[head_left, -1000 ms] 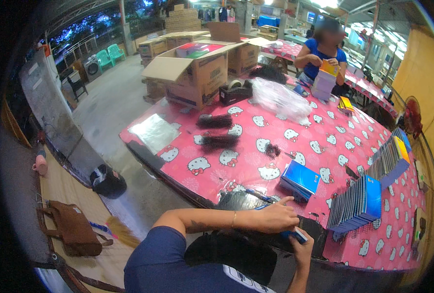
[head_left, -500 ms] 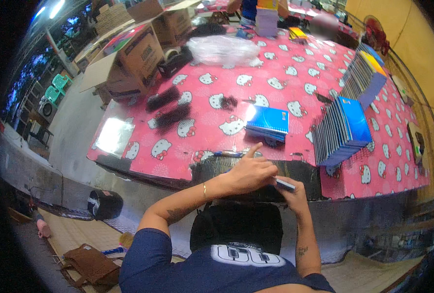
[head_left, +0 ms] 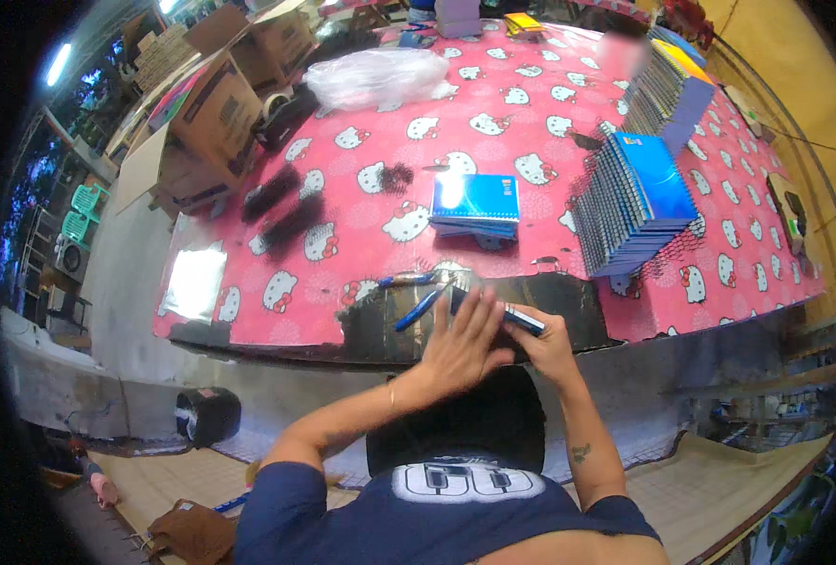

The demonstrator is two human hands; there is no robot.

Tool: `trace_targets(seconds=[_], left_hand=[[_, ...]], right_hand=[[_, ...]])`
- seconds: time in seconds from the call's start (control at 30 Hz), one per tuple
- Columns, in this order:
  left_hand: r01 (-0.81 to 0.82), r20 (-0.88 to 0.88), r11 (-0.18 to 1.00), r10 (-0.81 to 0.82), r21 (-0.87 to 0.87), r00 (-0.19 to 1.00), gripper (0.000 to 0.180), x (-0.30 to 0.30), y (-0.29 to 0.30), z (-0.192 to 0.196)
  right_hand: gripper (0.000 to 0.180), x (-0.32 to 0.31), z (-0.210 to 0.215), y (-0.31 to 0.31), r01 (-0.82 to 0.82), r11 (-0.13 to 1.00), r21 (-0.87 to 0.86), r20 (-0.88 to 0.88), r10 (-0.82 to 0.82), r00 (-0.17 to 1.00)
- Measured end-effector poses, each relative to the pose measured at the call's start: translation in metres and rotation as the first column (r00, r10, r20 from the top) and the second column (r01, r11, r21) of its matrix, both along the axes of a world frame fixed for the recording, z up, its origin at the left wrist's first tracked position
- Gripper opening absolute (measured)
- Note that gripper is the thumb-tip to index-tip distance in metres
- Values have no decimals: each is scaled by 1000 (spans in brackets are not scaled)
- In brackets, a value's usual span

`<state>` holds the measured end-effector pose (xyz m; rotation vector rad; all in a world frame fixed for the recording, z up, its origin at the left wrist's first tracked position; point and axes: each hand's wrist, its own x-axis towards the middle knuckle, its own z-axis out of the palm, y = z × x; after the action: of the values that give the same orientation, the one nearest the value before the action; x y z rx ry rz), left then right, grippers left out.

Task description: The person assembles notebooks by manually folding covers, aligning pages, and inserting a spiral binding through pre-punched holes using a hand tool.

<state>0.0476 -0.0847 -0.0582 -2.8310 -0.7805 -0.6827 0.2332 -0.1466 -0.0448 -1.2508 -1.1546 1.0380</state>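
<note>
My right hand (head_left: 550,347) grips the right end of a thin notebook (head_left: 525,320) at the table's near edge, its dark blue and white edge showing. Across its left part lies my left hand (head_left: 467,339), fingers stretched out and slightly blurred, covering most of it. Just left of those fingers, a blue pen (head_left: 418,310) rests on the black patch of the table. A second slim pen-like item (head_left: 407,280) lies beyond it. Farther off sits a short pile of blue spiral notebooks (head_left: 474,200). To the right stands a long, leaning row of similar blue notebooks (head_left: 636,202).
The pink patterned table (head_left: 343,226) has a black-covered near edge (head_left: 569,311). Yellow-topped notebooks (head_left: 670,89) stand at the far right. A clear plastic bag (head_left: 376,77) lies at the back, beside open cardboard boxes (head_left: 216,132) on the left. A black bin (head_left: 208,417) is below.
My left hand has gone from a bent, pointing shape to lying flat over the notebook. Both hands and the notebook sit farther forward over the table edge; the view has shifted.
</note>
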Motion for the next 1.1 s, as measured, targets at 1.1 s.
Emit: trace_targets(seconds=[1.1], left_hand=[[493, 556, 279, 228, -824, 800, 36, -7, 10, 70]], right_hand=[[58, -29, 101, -28, 89, 922, 377, 825, -378, 420]])
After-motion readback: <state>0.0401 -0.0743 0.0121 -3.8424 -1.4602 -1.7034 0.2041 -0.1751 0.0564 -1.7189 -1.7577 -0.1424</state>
